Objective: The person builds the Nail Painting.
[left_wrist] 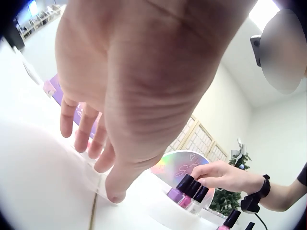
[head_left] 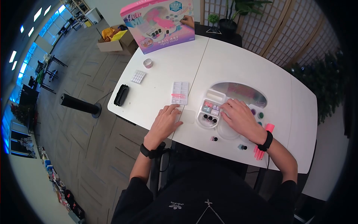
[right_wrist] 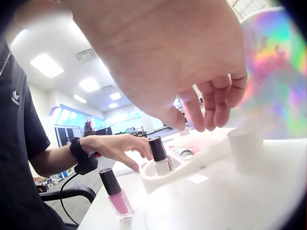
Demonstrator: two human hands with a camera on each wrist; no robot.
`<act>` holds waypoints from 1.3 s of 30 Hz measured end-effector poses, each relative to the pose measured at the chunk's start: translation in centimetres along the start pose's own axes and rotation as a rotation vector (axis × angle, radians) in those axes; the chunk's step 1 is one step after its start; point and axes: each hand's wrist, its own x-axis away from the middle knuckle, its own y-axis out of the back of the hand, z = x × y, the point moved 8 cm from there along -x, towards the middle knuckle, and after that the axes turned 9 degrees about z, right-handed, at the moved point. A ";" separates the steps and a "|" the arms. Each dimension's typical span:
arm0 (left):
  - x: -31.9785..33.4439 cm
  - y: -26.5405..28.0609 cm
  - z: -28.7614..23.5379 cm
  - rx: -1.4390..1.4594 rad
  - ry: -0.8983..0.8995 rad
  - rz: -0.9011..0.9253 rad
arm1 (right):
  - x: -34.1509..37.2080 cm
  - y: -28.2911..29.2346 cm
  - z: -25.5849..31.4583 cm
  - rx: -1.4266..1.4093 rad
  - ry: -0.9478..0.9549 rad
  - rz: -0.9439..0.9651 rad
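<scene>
A white organiser tray (head_left: 215,95) stands on the table in front of a semicircular mirror (head_left: 238,92). Small pink, purple and bluish pieces fill its middle compartments, with nail polish bottles (head_left: 210,119) upright in the rounded end. My right hand (head_left: 241,118) hovers at the tray's right side, fingers loosely bent down beside the purple pieces; nothing shows between fingers and thumb in the right wrist view. My left hand (head_left: 163,122) is palm down, fingers relaxed, thumb and fingertips at the edge of a clear flat plastic piece (head_left: 188,117).
A white compartment box (head_left: 180,89) with pink tweezers (head_left: 178,95) lies beyond my left hand. Loose polish bottles, one pink (head_left: 213,139) and one greyish (head_left: 242,147), lie near the front edge. Pink sticks (head_left: 258,153) are under my right wrist. A nail art box (head_left: 160,28) stands behind.
</scene>
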 end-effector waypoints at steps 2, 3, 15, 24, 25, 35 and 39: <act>0.2 0.1 0.1 0.041 -0.003 0.005 | 0.2 0.1 -0.2 -0.010 -0.009 0.001; 0.3 0.4 0.1 0.071 0.029 0.027 | 0.2 0.2 -0.3 -0.006 -0.020 0.006; -0.5 3.7 -0.6 0.274 0.133 -0.030 | 0.5 1.0 -1.6 -0.065 -0.075 0.009; -7.0 0.9 -4.9 0.390 -0.119 0.046 | 0.3 -0.6 -2.1 -0.046 -0.101 0.083; -7.3 0.9 -5.1 0.402 -0.127 0.054 | 0.3 -0.7 -2.1 -0.039 -0.090 0.075; -7.7 0.8 -5.8 0.350 -0.151 0.073 | -0.2 -1.2 -1.3 0.066 -0.050 0.107; -7.5 0.9 -5.8 0.322 -0.168 0.043 | -0.4 -1.6 -0.9 0.120 -0.028 0.085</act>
